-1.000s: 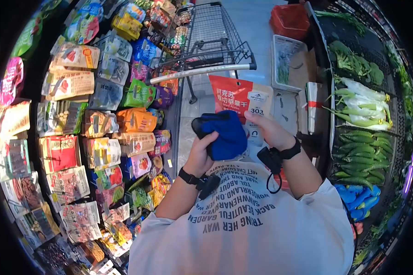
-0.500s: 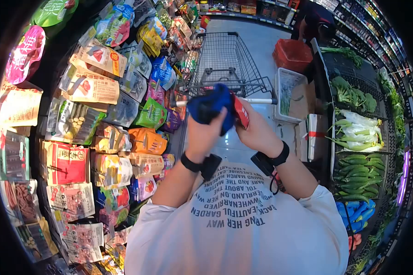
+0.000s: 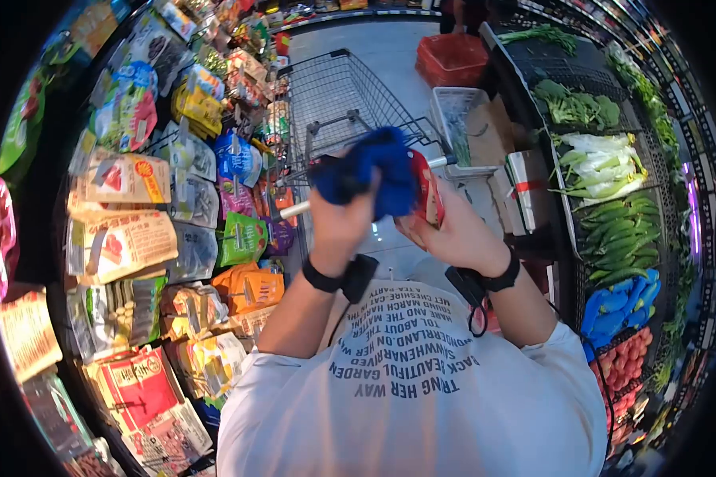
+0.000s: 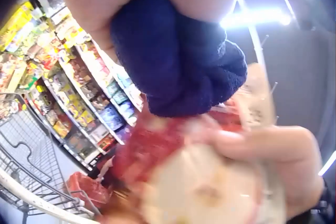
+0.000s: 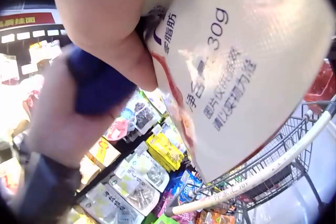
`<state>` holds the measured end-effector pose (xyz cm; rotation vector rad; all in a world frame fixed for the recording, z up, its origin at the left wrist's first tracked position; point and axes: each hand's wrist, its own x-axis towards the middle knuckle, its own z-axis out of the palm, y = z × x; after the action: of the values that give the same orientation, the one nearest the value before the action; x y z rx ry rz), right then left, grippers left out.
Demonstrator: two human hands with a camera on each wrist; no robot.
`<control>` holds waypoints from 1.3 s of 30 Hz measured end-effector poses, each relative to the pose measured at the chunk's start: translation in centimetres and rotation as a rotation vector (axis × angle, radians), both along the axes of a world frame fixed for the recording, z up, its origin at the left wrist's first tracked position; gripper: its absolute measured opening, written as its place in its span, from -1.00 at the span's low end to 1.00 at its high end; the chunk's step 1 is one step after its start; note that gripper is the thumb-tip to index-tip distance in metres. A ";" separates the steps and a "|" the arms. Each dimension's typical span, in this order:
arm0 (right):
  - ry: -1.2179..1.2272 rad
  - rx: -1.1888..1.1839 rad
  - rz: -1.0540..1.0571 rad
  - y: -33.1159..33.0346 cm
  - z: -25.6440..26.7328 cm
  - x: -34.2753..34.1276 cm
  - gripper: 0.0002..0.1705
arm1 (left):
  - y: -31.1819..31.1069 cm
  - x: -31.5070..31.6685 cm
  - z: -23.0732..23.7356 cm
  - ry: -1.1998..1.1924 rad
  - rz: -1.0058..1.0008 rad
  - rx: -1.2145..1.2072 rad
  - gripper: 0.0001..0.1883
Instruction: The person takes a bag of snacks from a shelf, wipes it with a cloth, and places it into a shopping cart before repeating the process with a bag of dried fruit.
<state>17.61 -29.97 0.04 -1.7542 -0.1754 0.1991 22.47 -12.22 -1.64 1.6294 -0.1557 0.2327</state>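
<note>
My left hand grips a bunched dark blue cloth in front of my chest. Beside it, my right hand pinches a red and cream bag of dried apple slices, thumb and fingers at its edge. The bag is turned nearly edge-on in the head view. Seen from the left wrist, the cloth overlaps the bag's printed front, where a pale apple slice shows. In the right wrist view the bag's back or lower panel carries "30g" and dark print.
A wire shopping cart stands ahead, its handle just beyond my hands. Hanging snack bags line the left. Vegetables such as green peppers lie on the right rack. A red basket and a white crate sit on the floor.
The bag's front faced up a second ago; it is now turned edge-on in my right hand. The cloth has moved up beside it in my left hand. The head view has shifted.
</note>
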 end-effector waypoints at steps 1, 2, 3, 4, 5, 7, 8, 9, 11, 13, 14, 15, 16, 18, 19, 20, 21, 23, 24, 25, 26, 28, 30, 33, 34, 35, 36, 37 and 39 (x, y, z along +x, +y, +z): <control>-0.014 -0.028 0.046 -1.0 -0.4 -0.1 -0.35 | 0.4 1.2 -0.4 0.074 -0.039 -0.205 -0.68; -0.007 -0.019 0.022 -1.5 -0.5 -0.3 -0.35 | 0.1 1.9 -0.4 0.080 -0.053 -0.277 -0.68; 0.087 0.056 -0.033 -2.0 -0.2 -0.5 -0.32 | -1.0 1.4 -0.3 0.079 -0.090 -0.221 -0.68; 0.178 0.130 -0.083 -2.7 -0.2 -0.4 -0.29 | -2.6 0.3 0.0 0.075 -0.123 -0.169 -0.67; -0.032 0.041 -0.087 -3.4 -1.0 0.2 -0.27 | -4.5 -1.3 0.0 -0.117 -0.176 -0.076 -0.67; -0.033 0.018 -0.027 -5.6 -0.5 0.0 -0.29 | -7.1 -0.5 1.0 -0.508 -0.258 0.057 -0.68; -0.036 -0.004 0.045 -6.6 -0.1 0.1 -0.30 | -8.0 0.8 1.1 -0.636 -0.184 0.099 -0.68; -0.328 -0.027 -0.079 -7.2 -0.9 0.6 -0.37 | -8.1 2.1 0.0 -0.351 -0.143 0.051 -0.68; -0.130 0.041 -0.066 -9.5 0.6 0.4 -0.39 | -9.6 3.7 0.8 0.029 -0.012 -0.104 -0.67; 0.230 0.261 -0.044 -11.9 0.8 0.9 -0.39 | -12.5 2.7 2.0 -0.013 -0.087 -0.047 -0.66; 0.240 0.271 -0.047 -13.3 0.8 1.4 -0.39 | -14.1 1.4 2.0 -0.045 -0.158 0.007 -0.65; -0.193 0.066 0.073 -14.9 0.8 2.2 -0.38 | -15.9 -0.4 2.2 -0.152 -0.305 0.042 -0.55; -0.629 -0.144 0.189 -16.3 0.8 2.7 -0.36 | -17.8 -0.6 3.0 -0.380 -0.394 0.130 -0.51; -0.582 -0.219 0.065 -19.0 -1.1 2.1 -0.34 | -19.7 0.8 4.3 -0.564 -0.288 0.292 -0.57; -0.345 -0.143 0.031 -20.0 -0.6 2.1 -0.33 | -19.8 2.5 2.5 -0.343 -0.208 0.247 -0.62; -0.108 -0.068 -0.001 -21.0 -0.2 2.0 -0.32 | -19.8 4.3 0.4 -0.123 -0.125 0.198 -0.67; -0.039 0.048 -0.041 -21.8 -0.1 1.7 -0.31 | -20.9 5.6 1.5 -0.075 -0.071 0.097 -0.74; -0.092 -0.027 -0.016 -24.1 -1.7 2.5 -0.30 | -23.2 4.6 2.7 0.019 -0.098 0.013 -0.80; -0.130 -0.103 0.009 -25.0 -1.8 2.9 -0.29 | -24.7 3.5 2.5 0.002 -0.104 0.050 -0.76; -0.069 0.051 0.085 -25.8 -1.4 3.1 -0.30 | -26.6 1.5 2.7 -0.093 -0.217 0.061 -0.71; -0.388 -0.231 0.200 -27.2 -1.8 3.5 -0.35 | -29.0 0.3 2.7 -0.269 -0.250 0.054 -0.71; -0.343 -0.165 0.159 -28.8 -1.8 3.1 -0.37 | -29.4 0.6 4.4 -0.488 -0.273 0.286 -0.63; -0.135 0.018 0.073 -29.6 0.1 2.3 -0.33 | -27.9 3.1 1.7 -0.234 -0.099 0.262 -0.63; -0.038 0.071 -0.004 -31.3 0.2 1.9 -0.30 | -27.4 5.7 0.9 -0.024 0.035 0.000 -0.79; -0.021 0.119 -0.008 -31.6 -0.5 2.0 -0.30 | -28.0 5.1 1.7 0.010 0.041 -0.082 -0.87; -0.028 0.118 -0.012 -31.7 -0.6 2.5 -0.30 | -28.9 4.3 1.6 0.034 -0.025 -0.020 -0.76; -0.142 0.025 -0.022 -31.6 -0.7 2.9 -0.30 | -30.1 3.2 1.3 0.064 -0.091 0.045 -0.62; -0.246 -0.067 -0.031 -31.5 -0.9 3.1 -0.29 | -32.1 1.4 1.1 -0.042 -0.176 0.111 -0.59; -0.240 -0.064 0.050 -32.3 -1.1 2.2 -0.30 | -33.4 -0.4 1.6 -0.122 -0.256 0.174 -0.55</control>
<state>19.77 -62.32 -1.10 -1.8361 -0.3907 0.0299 22.08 -45.58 -0.08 1.7481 -0.4854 0.1240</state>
